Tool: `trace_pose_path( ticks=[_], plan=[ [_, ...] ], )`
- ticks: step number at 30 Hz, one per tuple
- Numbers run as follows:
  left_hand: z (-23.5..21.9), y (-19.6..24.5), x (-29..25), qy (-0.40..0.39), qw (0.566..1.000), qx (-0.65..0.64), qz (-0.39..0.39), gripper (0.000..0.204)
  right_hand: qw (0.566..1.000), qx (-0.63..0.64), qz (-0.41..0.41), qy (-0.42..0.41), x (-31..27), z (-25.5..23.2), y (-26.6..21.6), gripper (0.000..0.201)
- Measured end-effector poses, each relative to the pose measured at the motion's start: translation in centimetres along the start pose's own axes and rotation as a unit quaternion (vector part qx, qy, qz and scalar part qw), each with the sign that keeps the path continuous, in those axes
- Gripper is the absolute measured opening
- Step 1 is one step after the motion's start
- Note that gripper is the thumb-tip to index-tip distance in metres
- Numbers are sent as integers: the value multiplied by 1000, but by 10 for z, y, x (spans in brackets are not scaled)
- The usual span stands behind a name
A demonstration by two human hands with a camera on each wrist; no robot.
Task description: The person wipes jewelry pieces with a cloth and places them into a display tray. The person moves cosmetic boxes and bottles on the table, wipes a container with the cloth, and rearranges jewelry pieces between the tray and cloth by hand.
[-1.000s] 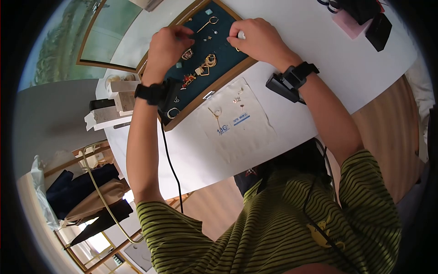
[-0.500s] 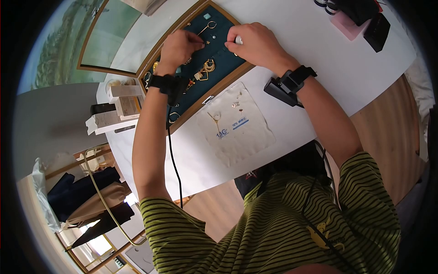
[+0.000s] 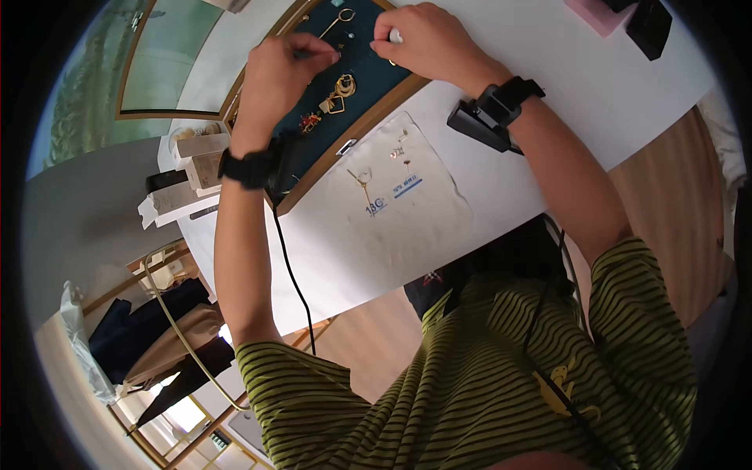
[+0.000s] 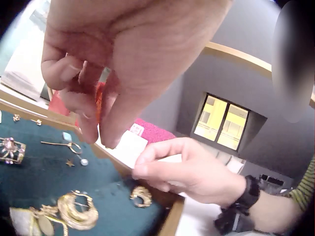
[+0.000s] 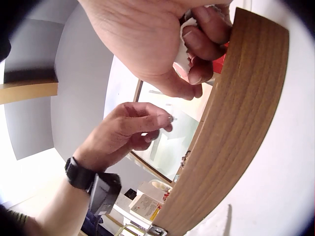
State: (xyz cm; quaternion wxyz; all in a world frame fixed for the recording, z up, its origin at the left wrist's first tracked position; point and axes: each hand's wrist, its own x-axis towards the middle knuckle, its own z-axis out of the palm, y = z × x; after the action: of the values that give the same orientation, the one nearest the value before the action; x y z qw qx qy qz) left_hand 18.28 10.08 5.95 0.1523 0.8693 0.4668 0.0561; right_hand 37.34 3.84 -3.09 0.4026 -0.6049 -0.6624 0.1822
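An open wooden jewellery case [image 3: 364, 121] lined in dark green lies under both hands. My left hand [image 3: 282, 74] hovers over its middle, thumb and forefinger pinching a tiny shiny stud [image 5: 171, 118]. Below those fingertips, a star stud [image 4: 70, 162] and a pearl stud [image 4: 84, 162] sit on the lining. At the case's right edge, my right hand [image 3: 435, 43] curls its fingers round a white crumpled wad [image 5: 183, 55]. Close beneath it is a chunky gold hoop [image 4: 141, 196]. Larger gold hoops [image 4: 78, 211] lie nearer the front.
In front of the case lies a pale printed cloth [image 3: 415, 219] bearing several small earrings. White cartons [image 3: 200, 168] stand at the left. The case's glass lid [image 3: 168, 59] is tilted back. A black cable [image 3: 288, 266] trails from the left wrist.
My left hand has moved in over the small studs; one of two pieces beside the pearl stud no longer shows on the lining. My right hand keeps its place at the edge. The head view has shifted.
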Motion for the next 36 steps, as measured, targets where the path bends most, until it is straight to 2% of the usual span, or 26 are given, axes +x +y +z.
trace_pose_path(
  ticks=[2,3,4,6,10,15,18,21,26,30,34,36],
  plan=[
    [-4,19,-22,-14,1000,-18,-6,13,999,43,-5,-2,-1,-7,-6,14],
    [-4,31,-32,-33,997,-35,-54,10,999,44,-4,-2,-1,-6,-5,14],
    [0,33,-40,-33,997,-35,-54,10,999,47,-5,-2,-1,-6,-4,15],
    [12,31,-56,-5,996,-69,64,9,999,50,-8,-1,0,-5,-3,15],
    [27,42,-76,-44,997,-38,43,7,998,57,-3,-2,3,-4,-4,15],
    [42,41,-84,-65,996,-32,59,6,999,54,-10,-1,4,-1,0,17],
    [49,38,-86,-67,996,-35,51,10,1000,-15,-15,-1,6,6,6,15],
    [52,38,-88,-73,996,-39,44,9,999,-17,19,-37,7,0,2,16],
    [54,41,-90,-89,995,-18,38,7,1000,-8,-24,3,6,7,10,19],
    [55,43,-92,-93,994,30,43,10,1000,-7,-21,1,5,7,9,19],
    [52,53,-105,-39,996,33,78,11,1000,-4,-12,-8,5,3,4,17],
    [49,59,-117,-4,994,-41,100,14,1000,-7,-12,-17,6,3,3,16]
  ],
)
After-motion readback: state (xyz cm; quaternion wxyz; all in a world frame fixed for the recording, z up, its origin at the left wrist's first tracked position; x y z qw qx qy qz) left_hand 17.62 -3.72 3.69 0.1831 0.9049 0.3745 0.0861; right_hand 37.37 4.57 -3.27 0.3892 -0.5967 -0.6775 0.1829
